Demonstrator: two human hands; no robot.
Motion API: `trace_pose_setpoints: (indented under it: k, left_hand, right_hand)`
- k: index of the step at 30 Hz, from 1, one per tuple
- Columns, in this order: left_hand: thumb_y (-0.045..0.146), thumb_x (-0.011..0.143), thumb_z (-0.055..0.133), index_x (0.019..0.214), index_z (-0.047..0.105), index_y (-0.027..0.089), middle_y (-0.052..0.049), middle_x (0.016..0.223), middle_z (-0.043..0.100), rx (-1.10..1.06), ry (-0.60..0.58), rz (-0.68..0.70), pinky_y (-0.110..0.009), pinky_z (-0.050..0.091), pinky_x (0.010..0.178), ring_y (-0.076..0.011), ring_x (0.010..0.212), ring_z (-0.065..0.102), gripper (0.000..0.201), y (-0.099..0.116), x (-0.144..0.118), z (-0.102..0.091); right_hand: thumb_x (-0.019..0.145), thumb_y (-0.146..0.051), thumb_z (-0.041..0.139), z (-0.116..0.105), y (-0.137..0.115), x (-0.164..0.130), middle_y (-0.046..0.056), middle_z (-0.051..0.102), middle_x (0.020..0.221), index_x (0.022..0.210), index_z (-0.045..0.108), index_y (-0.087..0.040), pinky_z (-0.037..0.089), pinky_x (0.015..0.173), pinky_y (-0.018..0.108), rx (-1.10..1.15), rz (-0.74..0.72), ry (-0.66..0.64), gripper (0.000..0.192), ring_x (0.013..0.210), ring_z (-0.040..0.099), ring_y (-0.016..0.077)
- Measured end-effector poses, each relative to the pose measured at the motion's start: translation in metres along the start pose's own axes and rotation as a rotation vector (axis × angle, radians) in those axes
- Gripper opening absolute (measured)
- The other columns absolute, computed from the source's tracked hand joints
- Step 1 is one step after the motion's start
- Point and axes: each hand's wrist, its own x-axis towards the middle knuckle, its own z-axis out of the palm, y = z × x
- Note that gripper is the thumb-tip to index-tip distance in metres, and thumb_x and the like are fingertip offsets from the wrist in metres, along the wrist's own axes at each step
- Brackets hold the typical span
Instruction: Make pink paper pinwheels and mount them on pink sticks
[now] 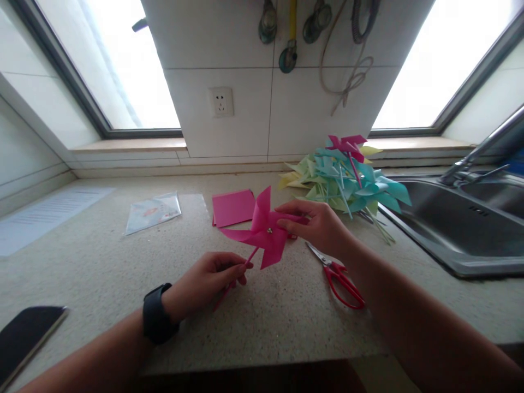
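Gripping the stick (245, 262) firmly, the left hand (204, 281) should stay steady while the right hand (321, 226), pinching a blade of the pinwheel (264, 232), adjusts gently.

I see a speckled beige countertop (286, 316) running to a white tiled wall (245, 109) at the far side. A socket (221, 101) sits on that wall. Two windows, far left (118, 65) and far right (442, 60), glare with daylight. A steel sink (458, 229) with a tap (478, 150) lies right.
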Motion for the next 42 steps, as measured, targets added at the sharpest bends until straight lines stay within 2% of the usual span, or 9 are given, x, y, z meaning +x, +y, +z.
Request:
trace_pose_setpoints:
  k: [4, 10, 13, 17, 21, 25, 31, 37, 42]
  left_hand:
    - [0.045, 0.093, 0.063, 0.103, 0.073, 0.017, -0.005, 0.086, 0.075, -0.001, 0.008, 0.04, -0.026, 0.044, 0.065, -0.0137, 0.07, 0.059, 0.032, 0.001, 0.0, 0.0]
    - [0.043, 0.091, 0.066, 0.109, 0.073, 0.016, -0.008, 0.093, 0.077, -0.104, 0.047, 0.087, -0.028, 0.047, 0.067, -0.0141, 0.07, 0.06, 0.034, -0.001, 0.002, 0.0]
    - [0.043, 0.09, 0.067, 0.11, 0.072, 0.015, -0.01, 0.097, 0.077, -0.184, 0.067, 0.116, -0.028, 0.049, 0.067, -0.0143, 0.072, 0.061, 0.035, -0.004, 0.002, 0.002]
    - [0.044, 0.088, 0.07, 0.109, 0.071, 0.014, -0.012, 0.103, 0.076, -0.306, 0.088, 0.151, -0.03, 0.054, 0.068, -0.0155, 0.075, 0.065, 0.037, -0.006, 0.0, 0.008]
    - [0.044, 0.085, 0.075, 0.105, 0.071, 0.014, -0.011, 0.1, 0.075, -0.401, 0.105, 0.173, -0.031, 0.056, 0.069, -0.0161, 0.075, 0.068, 0.036, -0.007, -0.004, 0.017]
    - [0.042, 0.081, 0.079, 0.103, 0.072, 0.014, -0.011, 0.099, 0.076, -0.472, 0.081, 0.188, -0.032, 0.058, 0.07, -0.0172, 0.076, 0.07, 0.036, -0.008, -0.008, 0.027]
    - [0.042, 0.08, 0.08, 0.101, 0.072, 0.013, -0.011, 0.097, 0.076, -0.498, 0.042, 0.192, -0.035, 0.059, 0.074, -0.0193, 0.077, 0.071, 0.037, -0.01, -0.013, 0.039]
    - [0.041, 0.083, 0.076, 0.101, 0.07, 0.013, -0.01, 0.097, 0.074, -0.437, 0.01, 0.201, -0.034, 0.059, 0.076, -0.018, 0.079, 0.071, 0.033, -0.01, -0.016, 0.045]
    - [0.045, 0.086, 0.07, 0.113, 0.067, 0.014, -0.013, 0.111, 0.071, -0.293, -0.016, 0.237, -0.034, 0.059, 0.075, -0.0185, 0.083, 0.069, 0.041, -0.013, -0.012, 0.042]
  right_hand:
    - [0.083, -0.041, 0.075, -0.002, -0.002, 0.001, 0.005, 0.076, 0.098, 0.114, 0.073, -0.021, 0.053, 0.073, 0.032, -0.076, -0.016, 0.044, 0.037, 0.082, 0.067, 0.0175]
    - [0.095, -0.028, 0.053, -0.013, 0.002, 0.005, 0.005, 0.071, 0.095, 0.097, 0.071, -0.021, 0.049, 0.084, 0.039, -0.181, -0.218, 0.501, 0.02, 0.09, 0.064, 0.0198]
    - [0.095, -0.025, 0.052, -0.019, -0.002, 0.006, 0.004, 0.068, 0.087, 0.094, 0.068, -0.02, 0.048, 0.078, 0.037, -0.186, -0.225, 0.579, 0.017, 0.08, 0.061, 0.0182]
    - [0.09, -0.022, 0.058, -0.018, -0.028, -0.002, 0.002, 0.067, 0.078, 0.089, 0.068, -0.019, 0.046, 0.064, 0.031, -0.217, -0.185, 0.456, 0.01, 0.068, 0.059, 0.0156]
    - [0.088, -0.025, 0.061, 0.002, -0.059, -0.033, -0.002, 0.063, 0.067, 0.083, 0.069, -0.02, 0.039, 0.054, 0.026, -0.33, -0.018, 0.039, 0.01, 0.058, 0.052, 0.0122]
    - [0.091, -0.037, 0.063, 0.039, -0.07, -0.077, 0.0, 0.067, 0.068, 0.087, 0.072, -0.019, 0.039, 0.052, 0.025, -0.249, 0.196, -0.183, 0.022, 0.058, 0.055, 0.0125]
    - [0.088, -0.03, 0.065, 0.08, -0.063, -0.118, 0.002, 0.069, 0.067, 0.087, 0.074, -0.018, 0.04, 0.053, 0.026, -0.188, 0.345, -0.12, 0.015, 0.057, 0.058, 0.0147]
    - [0.087, -0.026, 0.064, 0.091, -0.068, -0.127, 0.001, 0.069, 0.067, 0.081, 0.073, -0.019, 0.041, 0.055, 0.026, -0.124, 0.384, -0.022, 0.012, 0.06, 0.059, 0.015]
    - [0.085, -0.024, 0.062, 0.093, -0.065, -0.128, 0.001, 0.067, 0.065, 0.081, 0.071, -0.018, 0.044, 0.056, 0.026, -0.126, 0.366, 0.04, 0.011, 0.059, 0.06, 0.0153]
